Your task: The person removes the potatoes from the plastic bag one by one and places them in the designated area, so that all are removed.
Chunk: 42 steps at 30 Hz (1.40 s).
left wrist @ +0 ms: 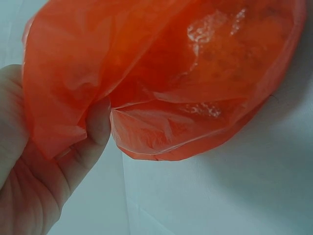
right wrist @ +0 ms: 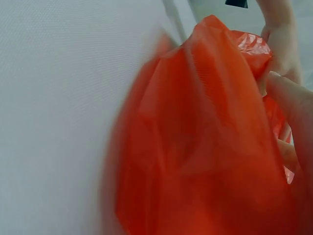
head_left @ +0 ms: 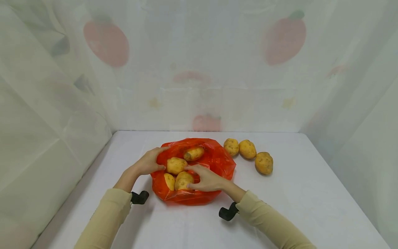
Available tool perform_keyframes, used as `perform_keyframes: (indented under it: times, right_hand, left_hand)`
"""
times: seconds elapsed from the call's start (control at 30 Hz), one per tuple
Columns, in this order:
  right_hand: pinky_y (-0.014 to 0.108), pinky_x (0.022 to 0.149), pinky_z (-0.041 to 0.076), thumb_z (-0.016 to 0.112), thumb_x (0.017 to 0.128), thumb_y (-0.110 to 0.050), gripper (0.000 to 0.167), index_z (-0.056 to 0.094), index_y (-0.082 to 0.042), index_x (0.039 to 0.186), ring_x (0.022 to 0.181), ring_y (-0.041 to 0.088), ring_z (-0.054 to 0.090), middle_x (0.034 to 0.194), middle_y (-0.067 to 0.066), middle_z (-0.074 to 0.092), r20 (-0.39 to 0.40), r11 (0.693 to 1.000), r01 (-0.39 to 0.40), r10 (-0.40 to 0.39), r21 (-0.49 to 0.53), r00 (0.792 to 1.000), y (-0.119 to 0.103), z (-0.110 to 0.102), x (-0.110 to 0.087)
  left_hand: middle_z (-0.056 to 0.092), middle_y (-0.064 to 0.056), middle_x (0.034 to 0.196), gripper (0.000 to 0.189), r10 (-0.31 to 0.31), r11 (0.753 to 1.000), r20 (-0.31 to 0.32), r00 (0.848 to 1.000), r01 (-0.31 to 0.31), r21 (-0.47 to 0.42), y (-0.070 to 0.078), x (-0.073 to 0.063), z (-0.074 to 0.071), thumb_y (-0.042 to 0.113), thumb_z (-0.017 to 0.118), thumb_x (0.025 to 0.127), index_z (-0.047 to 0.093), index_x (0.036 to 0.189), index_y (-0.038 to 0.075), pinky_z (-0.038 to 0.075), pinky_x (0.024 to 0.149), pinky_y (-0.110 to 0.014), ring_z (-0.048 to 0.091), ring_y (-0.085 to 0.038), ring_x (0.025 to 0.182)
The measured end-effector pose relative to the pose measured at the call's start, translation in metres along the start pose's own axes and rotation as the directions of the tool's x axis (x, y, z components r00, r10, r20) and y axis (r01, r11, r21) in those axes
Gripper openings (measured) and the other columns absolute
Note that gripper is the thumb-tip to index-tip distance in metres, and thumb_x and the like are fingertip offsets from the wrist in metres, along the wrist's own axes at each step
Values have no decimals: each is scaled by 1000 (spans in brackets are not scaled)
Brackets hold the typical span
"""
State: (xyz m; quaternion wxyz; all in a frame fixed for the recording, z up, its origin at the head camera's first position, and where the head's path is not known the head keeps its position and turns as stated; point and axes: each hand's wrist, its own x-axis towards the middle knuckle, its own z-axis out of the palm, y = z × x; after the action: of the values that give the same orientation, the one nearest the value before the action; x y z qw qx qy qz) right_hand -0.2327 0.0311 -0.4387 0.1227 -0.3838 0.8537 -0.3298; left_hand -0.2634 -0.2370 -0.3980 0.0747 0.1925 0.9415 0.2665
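Note:
A red plastic bag (head_left: 192, 199) lies with its mouth spread wide, and several potatoes (head_left: 176, 166) show inside it. My left hand (head_left: 148, 162) grips the bag's left rim; in the left wrist view the red film (left wrist: 68, 98) passes between thumb and fingers. Over the mouth reaches my right hand (head_left: 206, 178), its thumb and fingers spread beside a front potato (head_left: 184, 180). Whether it touches that potato I cannot tell. In the right wrist view the bag's side (right wrist: 195, 147) covers most of what the right fingers meet.
Three potatoes lie outside the bag to its right: one by the rim (head_left: 231, 147), one beside it (head_left: 247, 149), another nearer (head_left: 264, 163). The white table (head_left: 298, 207) is bordered by pale curtains (head_left: 199, 69) at the back and both sides.

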Motion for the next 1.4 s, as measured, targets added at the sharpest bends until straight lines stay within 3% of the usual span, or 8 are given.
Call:
perform_keyframes:
  times: [0.33, 0.73, 1.4]
  right_hand:
    - [37, 101, 41, 61, 85, -44, 61, 41, -23, 138, 123, 13, 43, 133, -5, 47, 6, 999, -20, 20, -33, 1000, 5, 10, 5]
    - [39, 103, 38, 65, 83, -40, 70, 33, -23, 142, 126, 16, 40, 139, -1, 41, 70, 999, -48, 50, -22, 996, -1, 11, 4]
    - [34, 99, 42, 69, 81, -34, 70, 35, -22, 141, 122, 15, 42, 134, 0, 43, 15, 1000, -9, 9, -3, 1000, 2, 11, 1]
  left_hand:
    - [39, -20, 139, 74, 0, 1000, 2, 1000, 0, -4, 0, 0, 0, 9, 71, 78, 35, 142, 12, 40, 97, -54, 39, -38, 125]
    - [40, -19, 139, 74, 5, 1000, -1, 1000, -5, -4, -1, 0, 1, 9, 71, 78, 35, 142, 12, 38, 98, -55, 39, -38, 125]
    - [40, -20, 139, 74, -2, 1000, -3, 1000, 2, 7, 1, -1, 0, 9, 72, 77, 35, 141, 11, 38, 98, -56, 38, -39, 126]
